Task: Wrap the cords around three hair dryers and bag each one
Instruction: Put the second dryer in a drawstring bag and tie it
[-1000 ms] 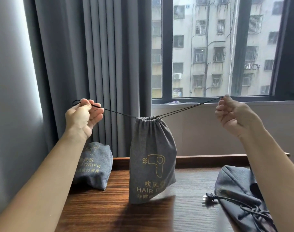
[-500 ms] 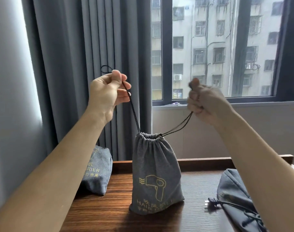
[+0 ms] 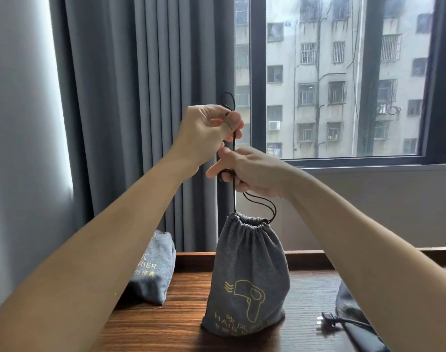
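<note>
Standing upright on the counter, the middle grey drawstring bag has its long axis vertical and its gathered mouth pointing straight up at the hands, which sit directly above it. The left hand is the higher of the two, thumb and fingers pinching the black drawstring with a small loop poking out above the knuckles. The right hand is just below it and nearer the bag, its fingers curled round the other strands, which arc down to the far side of the mouth. The two hands are close together, nearly touching, one over the other, so the strings run almost plumb from grip to bag.

That vertical line is what the next move seems to turn on: a knot or a final tug would likely be worked in the short span between the right hand and the cinched mouth. The bag looks full and closed.

A second bag lies to the left near the curtain, well apart. On the right, a third bag lies by the counter's edge with a plug and cord trailing out, apparently not yet packed. Bare counter lies between the bags.
</note>
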`<state>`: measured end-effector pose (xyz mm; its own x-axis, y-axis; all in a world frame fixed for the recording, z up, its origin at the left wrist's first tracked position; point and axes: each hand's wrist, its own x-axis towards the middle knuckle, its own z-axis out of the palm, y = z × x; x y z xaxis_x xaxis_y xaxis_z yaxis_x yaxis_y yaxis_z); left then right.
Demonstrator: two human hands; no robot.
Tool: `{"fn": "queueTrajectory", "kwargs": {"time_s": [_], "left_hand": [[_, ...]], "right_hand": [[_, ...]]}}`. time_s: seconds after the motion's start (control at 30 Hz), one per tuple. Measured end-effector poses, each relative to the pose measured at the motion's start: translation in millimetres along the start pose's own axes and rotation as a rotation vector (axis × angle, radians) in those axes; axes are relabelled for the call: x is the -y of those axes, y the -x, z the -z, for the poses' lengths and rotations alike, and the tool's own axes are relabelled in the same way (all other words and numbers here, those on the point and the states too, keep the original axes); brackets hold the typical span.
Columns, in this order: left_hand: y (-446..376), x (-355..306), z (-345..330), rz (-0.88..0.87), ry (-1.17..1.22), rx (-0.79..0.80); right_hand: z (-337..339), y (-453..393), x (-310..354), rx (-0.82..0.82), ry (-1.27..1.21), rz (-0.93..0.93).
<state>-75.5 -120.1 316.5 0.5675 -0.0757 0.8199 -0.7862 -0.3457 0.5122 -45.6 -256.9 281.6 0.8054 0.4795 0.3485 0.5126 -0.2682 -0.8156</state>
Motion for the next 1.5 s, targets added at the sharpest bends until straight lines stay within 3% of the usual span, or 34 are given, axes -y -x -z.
{"fn": "queueTrajectory", "kwargs": {"time_s": [0.1, 0.2, 0.27, 0.43, 0.57, 0.67, 0.8, 1.03, 1.13, 1.27, 1.33, 1.4, 1.47, 1.5], "left_hand": [[7.8, 8.1, 3.5, 0.1, -0.048, 0.046], [25.1, 26.6, 4.8, 0.271, -0.295, 0.199], [38.0, 39.5, 0.3, 0.306, -0.362, 0.195], [56.5, 57.9, -14.4, 0.009, -0.295, 0.121], [66.6, 79.6, -20.8, -0.244, -0.394, -0.098], [72.3, 87.9, -25.4, -0.3, -0.425, -0.242], [75.2, 86.6, -24.3, -0.36, -0.535, -0.227], [63.5, 79.7, -10.4, -0.066, -0.522, -0.076], [64.7, 78.2, 4.2, -0.019, -0.541, -0.094], [74.6, 65.1, 13.8, 0.22, -0.323, -0.123], [84.2, 54.7, 11.0, 0.408, -0.071, 0.012], [95.9, 48.3, 6.4, 0.589, 0.232, 0.273], [107.3, 44.7, -4.3, 0.652, 0.307, 0.451], [111.6, 43.3, -13.5, 0.64, 0.271, 0.457]], "right_hand": [[2.0, -0.2, -8.1, -0.059, -0.154, -0.006], [3.0, 1.6, -14.2, -0.153, -0.305, -0.028], [3.4, 1.2, -16.7, -0.187, -0.376, -0.049], [5.0, 7.6, -13.0, -0.168, -0.373, -0.055], [7.3, 11.2, -9.1, -0.159, -0.384, -0.067], [9.8, 10.2, -9.0, -0.153, -0.395, -0.093], [14.1, 10.9, -16.1, -0.096, -0.343, -0.105], [24.4, 12.0, -21.1, -0.095, -0.244, -0.117], [35.2, 15.5, -22.9, -0.107, -0.151, -0.144], [44.5, 19.4, -28.0, -0.121, -0.133, -0.163], [42.5, 18.5, -29.2, -0.175, -0.117, -0.126], [39.7, 17.4, -29.3, -0.203, -0.13, -0.102], [37.0, 17.2, -27.8, -0.186, -0.158, -0.094], [35.3, 17.7, -26.4, -0.171, -0.169, -0.087]]}}
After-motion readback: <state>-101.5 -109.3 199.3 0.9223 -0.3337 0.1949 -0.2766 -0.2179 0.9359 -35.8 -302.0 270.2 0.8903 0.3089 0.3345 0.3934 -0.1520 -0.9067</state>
